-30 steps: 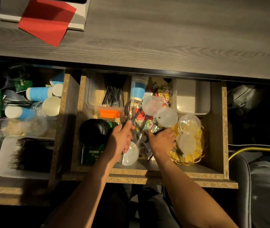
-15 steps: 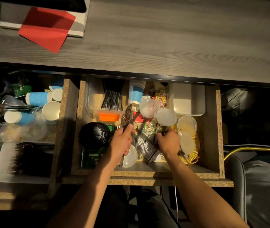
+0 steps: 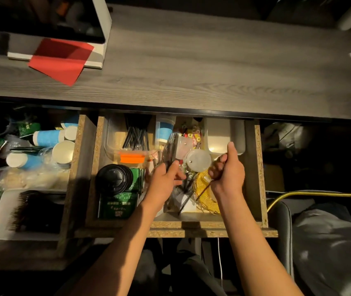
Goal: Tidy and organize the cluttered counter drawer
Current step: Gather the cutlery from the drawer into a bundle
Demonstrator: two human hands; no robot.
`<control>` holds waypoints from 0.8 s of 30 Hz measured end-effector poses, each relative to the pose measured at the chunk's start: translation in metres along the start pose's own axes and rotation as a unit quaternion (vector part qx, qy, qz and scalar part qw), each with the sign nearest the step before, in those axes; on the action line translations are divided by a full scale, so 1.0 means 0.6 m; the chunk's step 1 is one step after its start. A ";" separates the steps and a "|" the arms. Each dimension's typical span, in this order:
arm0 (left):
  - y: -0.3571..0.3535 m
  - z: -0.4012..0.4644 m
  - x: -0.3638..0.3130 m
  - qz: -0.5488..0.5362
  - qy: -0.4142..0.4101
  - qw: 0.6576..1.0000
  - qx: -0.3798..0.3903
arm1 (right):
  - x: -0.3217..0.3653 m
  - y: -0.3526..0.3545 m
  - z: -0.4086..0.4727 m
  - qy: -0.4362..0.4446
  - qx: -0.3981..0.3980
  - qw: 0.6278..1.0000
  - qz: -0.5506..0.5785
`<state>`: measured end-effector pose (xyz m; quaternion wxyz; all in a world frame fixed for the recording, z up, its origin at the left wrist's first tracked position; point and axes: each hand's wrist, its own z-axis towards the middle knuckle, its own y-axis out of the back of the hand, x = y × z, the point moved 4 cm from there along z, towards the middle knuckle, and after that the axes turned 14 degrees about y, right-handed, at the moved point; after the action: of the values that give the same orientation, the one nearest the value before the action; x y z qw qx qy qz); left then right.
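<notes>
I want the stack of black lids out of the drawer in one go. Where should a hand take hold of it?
Grip the stack of black lids around its round rim, coming from above. It lies domed side up with its top showing; green packets crowd its near side, so spread the fingers across the left and far edges.

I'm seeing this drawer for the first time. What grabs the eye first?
Two hands in the open middle drawer: the left hand grips clear plastic cutlery, the right hand pinches a thin dark stick above a gold wire basket. A red paper lies on the counter's far left.
</notes>
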<state>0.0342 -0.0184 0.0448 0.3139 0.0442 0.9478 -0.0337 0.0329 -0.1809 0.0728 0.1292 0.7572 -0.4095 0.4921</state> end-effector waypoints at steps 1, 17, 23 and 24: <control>-0.009 -0.006 -0.009 0.004 -0.001 1.000 0.013 | 0.012 -0.012 -0.006 -0.042 0.013 0.997 0.063; -0.070 -0.128 -0.079 0.127 0.057 0.967 0.212 | 0.119 -0.074 -0.041 0.116 0.214 0.958 -0.155; -0.043 -0.131 -0.087 0.208 0.014 0.963 0.172 | 0.121 -0.079 -0.050 0.136 0.301 0.903 -0.273; -0.040 -0.130 -0.088 0.219 0.008 0.964 0.151 | 0.115 -0.083 -0.057 0.122 0.327 0.893 -0.284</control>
<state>0.0279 -0.0386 0.1395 0.2962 0.2982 0.9011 -0.1067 0.0606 -0.1634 0.1585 0.0572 0.7748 0.0257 0.6290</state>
